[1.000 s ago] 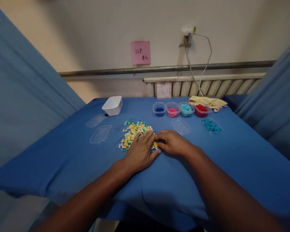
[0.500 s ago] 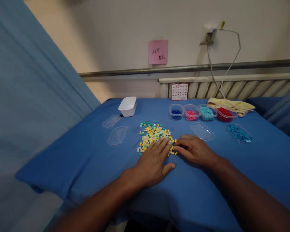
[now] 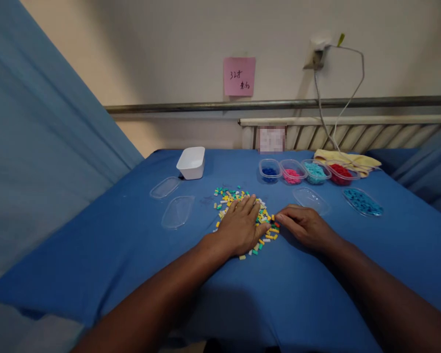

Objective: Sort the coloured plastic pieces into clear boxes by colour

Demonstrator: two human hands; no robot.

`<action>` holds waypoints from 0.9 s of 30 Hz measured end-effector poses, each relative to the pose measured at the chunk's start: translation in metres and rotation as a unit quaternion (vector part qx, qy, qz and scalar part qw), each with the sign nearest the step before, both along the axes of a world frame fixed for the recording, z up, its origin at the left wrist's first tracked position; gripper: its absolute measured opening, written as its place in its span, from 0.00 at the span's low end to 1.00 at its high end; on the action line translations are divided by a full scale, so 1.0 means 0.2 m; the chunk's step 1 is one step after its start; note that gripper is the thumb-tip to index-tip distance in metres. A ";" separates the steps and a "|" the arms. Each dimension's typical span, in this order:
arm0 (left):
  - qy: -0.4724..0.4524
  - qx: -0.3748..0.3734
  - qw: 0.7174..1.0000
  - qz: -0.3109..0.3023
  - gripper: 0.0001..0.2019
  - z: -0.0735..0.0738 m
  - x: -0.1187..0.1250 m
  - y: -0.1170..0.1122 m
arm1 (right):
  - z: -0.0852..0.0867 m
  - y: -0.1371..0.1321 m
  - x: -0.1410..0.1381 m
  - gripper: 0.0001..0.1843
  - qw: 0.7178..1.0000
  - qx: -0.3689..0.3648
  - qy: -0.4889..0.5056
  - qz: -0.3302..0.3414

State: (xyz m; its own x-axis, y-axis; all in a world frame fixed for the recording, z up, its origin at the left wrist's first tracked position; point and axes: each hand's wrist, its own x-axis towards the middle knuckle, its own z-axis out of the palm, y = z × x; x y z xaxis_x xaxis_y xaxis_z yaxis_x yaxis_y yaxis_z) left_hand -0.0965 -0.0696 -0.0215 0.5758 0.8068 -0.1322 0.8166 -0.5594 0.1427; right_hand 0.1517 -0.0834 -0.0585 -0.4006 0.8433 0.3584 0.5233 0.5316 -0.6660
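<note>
A pile of small yellow, white, green and red pieces (image 3: 231, 197) lies on the blue cloth-covered table (image 3: 95, 255). My left hand (image 3: 240, 226) rests flat on the pile, fingers stretched out and spread. My right hand (image 3: 306, 226) lies just to the right of the pile, its fingertips touching the pieces at the pile's edge, fingers loosely extended. Neither hand holds anything that I can see.
Four small clear tubs hold dark blue (image 3: 269, 170), pink (image 3: 291, 172), teal (image 3: 315, 171) and red (image 3: 339, 172) pieces. A lid with teal pieces (image 3: 363, 202), empty clear lids (image 3: 310, 199) (image 3: 178, 212) (image 3: 165, 187), a white tub (image 3: 191, 162) and a yellow cloth (image 3: 347, 159) lie around.
My left hand has slid forward onto the pile, spreading pieces toward me. My right hand stays beside the pile. The camera view has shifted.
</note>
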 end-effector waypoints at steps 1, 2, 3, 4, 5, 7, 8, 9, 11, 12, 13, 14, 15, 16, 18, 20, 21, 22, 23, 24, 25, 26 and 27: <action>0.001 0.001 1.000 -0.004 0.45 -0.01 0.01 0.01 | 0.00 0.00 0.00 0.19 1.000 0.000 0.000 -0.001; 0.000 0.001 1.000 -0.008 0.45 -0.01 0.01 0.02 | 0.00 0.00 0.00 0.19 1.000 0.002 0.000 -0.004; -0.001 0.000 1.000 -0.010 0.45 -0.01 0.01 0.03 | -0.01 -0.01 0.00 0.18 1.000 0.003 -0.002 -0.010; -0.003 0.000 1.000 -0.010 0.45 -0.01 0.01 0.04 | 0.00 -0.01 0.01 0.18 1.000 0.004 -0.005 -0.016; -0.003 0.000 1.000 -0.008 0.45 -0.01 0.00 0.04 | 0.00 -0.01 0.01 0.17 1.000 0.005 -0.007 -0.023; -0.002 0.001 1.000 -0.002 0.46 0.00 -0.04 0.03 | 0.00 -0.02 0.01 0.16 0.999 0.004 -0.006 -0.031; 0.001 0.002 1.000 0.003 0.46 0.01 -0.05 0.02 | 0.00 -0.03 0.01 0.15 0.999 0.005 -0.004 -0.032; 0.004 0.001 1.000 0.007 0.46 0.01 -0.07 0.02 | 0.00 -0.03 0.01 0.14 1.000 0.006 -0.001 -0.030; 0.009 -0.001 1.000 0.009 0.45 0.02 -0.10 0.00 | -0.01 -0.03 0.01 0.12 1.000 0.013 0.003 -0.018; 0.010 -0.002 1.000 0.008 0.45 0.02 -0.11 0.00 | -0.01 -0.04 0.01 0.11 1.000 0.018 0.004 -0.009; 0.008 -0.003 1.000 0.006 0.44 0.02 -0.11 0.00 | -0.02 -0.04 0.01 0.11 1.000 0.024 0.003 0.002; 0.003 -0.002 1.000 0.004 0.44 0.02 -0.11 0.00 | -0.02 -0.04 0.01 0.10 0.999 0.030 0.003 0.012; -0.005 0.003 1.000 0.003 0.43 0.02 -0.11 0.01 | -0.02 -0.04 0.01 0.09 0.999 0.037 0.003 0.019; -0.018 0.016 1.000 0.005 0.42 0.03 -0.11 0.02 | -0.02 -0.05 0.01 0.09 0.999 0.043 0.002 0.024; -0.059 0.064 0.996 0.016 0.39 0.05 -0.11 0.02 | -0.01 -0.05 0.01 0.08 0.998 0.053 0.001 0.028; -0.128 0.121 0.984 0.013 0.34 0.09 -0.12 -0.02 | -0.01 -0.06 0.01 0.08 0.998 0.061 -0.008 0.030; -0.167 0.139 0.976 -0.006 0.31 0.11 -0.12 -0.06 | -0.01 -0.06 0.01 0.09 0.997 0.067 -0.018 0.034; -0.207 0.146 0.966 -0.044 0.27 0.12 -0.11 -0.11 | 0.00 -0.06 0.01 0.09 0.996 0.074 -0.031 0.040; -0.230 0.138 0.958 -0.097 0.24 0.13 -0.10 -0.17 | 0.00 -0.06 0.01 0.10 0.995 0.082 -0.046 0.045; -0.234 0.118 0.951 -0.166 0.19 0.13 -0.09 -0.24 | 0.00 -0.06 0.00 0.10 0.993 0.088 -0.063 0.048; -0.230 0.103 0.939 -0.233 0.16 0.12 -0.07 -0.31 | 0.00 -0.06 0.00 0.11 0.991 0.090 -0.081 0.050; -0.218 0.081 0.925 -0.300 0.13 0.11 -0.05 -0.38 | 0.01 -0.06 0.00 0.11 0.990 0.089 -0.099 0.048; -0.211 0.070 0.908 -0.354 0.12 0.08 -0.03 -0.45 | 0.01 -0.06 0.00 0.12 0.989 0.084 -0.116 0.045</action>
State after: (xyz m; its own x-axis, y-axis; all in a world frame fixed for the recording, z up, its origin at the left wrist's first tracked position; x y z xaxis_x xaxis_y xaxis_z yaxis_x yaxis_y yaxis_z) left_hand -0.1021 -0.1589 -0.0056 0.9326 0.2055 0.2968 0.1329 -0.9598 0.2471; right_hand 0.1517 -0.0956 -0.0558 -0.5589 0.7368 0.3804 0.5979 0.6760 -0.4308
